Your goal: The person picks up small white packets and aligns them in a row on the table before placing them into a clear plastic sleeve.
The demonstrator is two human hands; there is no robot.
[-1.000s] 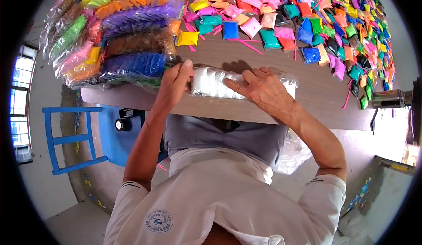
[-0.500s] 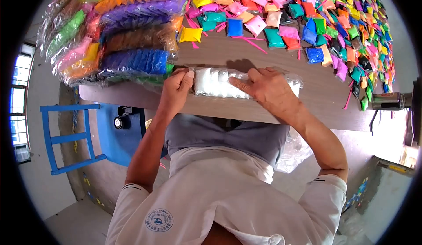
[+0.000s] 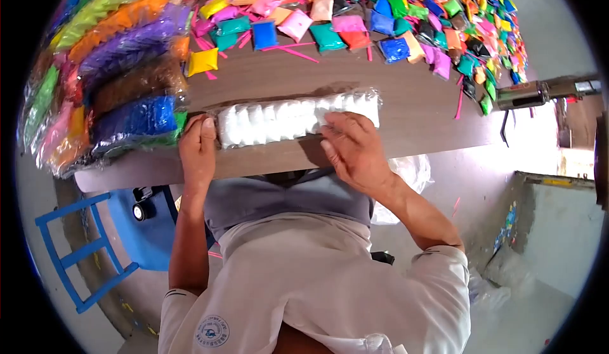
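A long clear plastic bag of white packets (image 3: 269, 122) lies along the front of the brown table, its packets standing in a tight row. At its left end, my left hand (image 3: 198, 146) is closed, thumb pressed against curled fingers that pinch the bag's edge. My right hand (image 3: 356, 154) is open over the front of the bag's right half, fingers stretched towards the packets and thumb apart. Its fingertips overlap the white row in this view.
Stacked clear bags of coloured packets (image 3: 136, 116) stand at the left. A wide heap of loose coloured packets (image 3: 380, 21) covers the table's back, with pink sticks (image 3: 292, 52) among them. A metal cylinder (image 3: 523, 95) is at the right edge, a blue stool (image 3: 149, 227) below left.
The view has shifted right. My right hand has drawn back from on top of the bag towards the table's front edge, uncovering its right part. My left hand stays at the left end.
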